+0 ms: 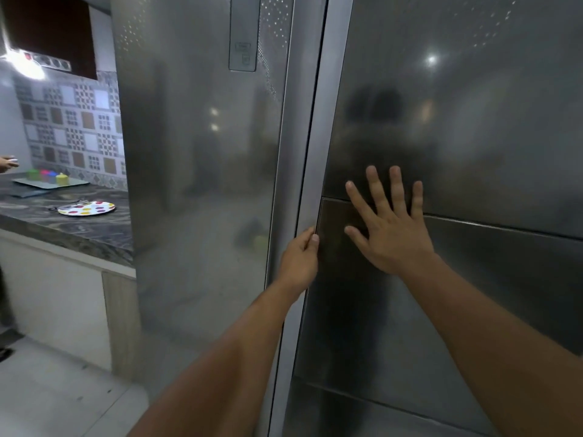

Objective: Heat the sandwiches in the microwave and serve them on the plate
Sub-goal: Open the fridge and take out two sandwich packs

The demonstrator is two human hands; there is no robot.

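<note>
The left hand grips the fridge door edge; the right hand presses flat, fingers spread. Next: pull open, fetch sandwiches.

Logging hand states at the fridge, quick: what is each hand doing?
Left hand: fingers curled round the right door's edge.
Right hand: open, fingers spread flat against the right door.

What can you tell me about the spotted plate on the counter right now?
The plate is round and white with red, yellow and dark dots. It lies flat on the dark marbled countertop, left of the steel fridge. It holds no sandwich. Thin utensils, too blurred to identify, lie at its far rim. Neither hand touches it.
</note>
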